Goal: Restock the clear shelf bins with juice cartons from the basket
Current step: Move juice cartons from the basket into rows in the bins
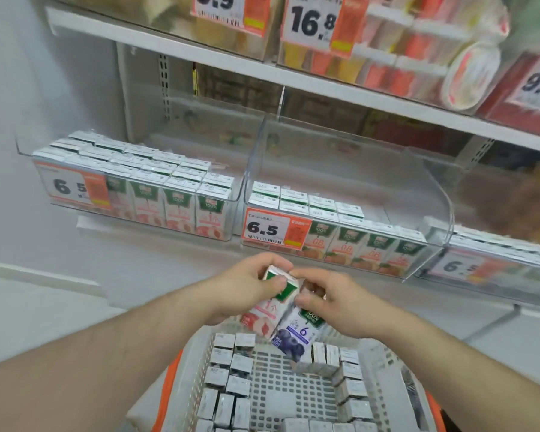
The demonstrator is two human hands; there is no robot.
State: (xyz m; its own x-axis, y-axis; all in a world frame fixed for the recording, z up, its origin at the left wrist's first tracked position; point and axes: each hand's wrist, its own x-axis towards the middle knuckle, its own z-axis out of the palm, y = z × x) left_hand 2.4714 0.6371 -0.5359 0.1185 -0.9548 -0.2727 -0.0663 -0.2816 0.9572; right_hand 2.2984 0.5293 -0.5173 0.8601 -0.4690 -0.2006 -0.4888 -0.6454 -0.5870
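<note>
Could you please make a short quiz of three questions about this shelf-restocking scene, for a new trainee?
1. True or false: the left hand grips a carton with pink peach artwork.
2. What does the right hand hold? A) a blueberry carton B) a price tag C) nothing
3. Fill in: the middle clear bin carries a price tag reading ____.

Key
1. True; the peach carton is held above the basket.
2. A; it is a carton with blue berries and a large 6.
3. 6.5; orange-artwork cartons stand at its front, and the back is unfilled.
</note>
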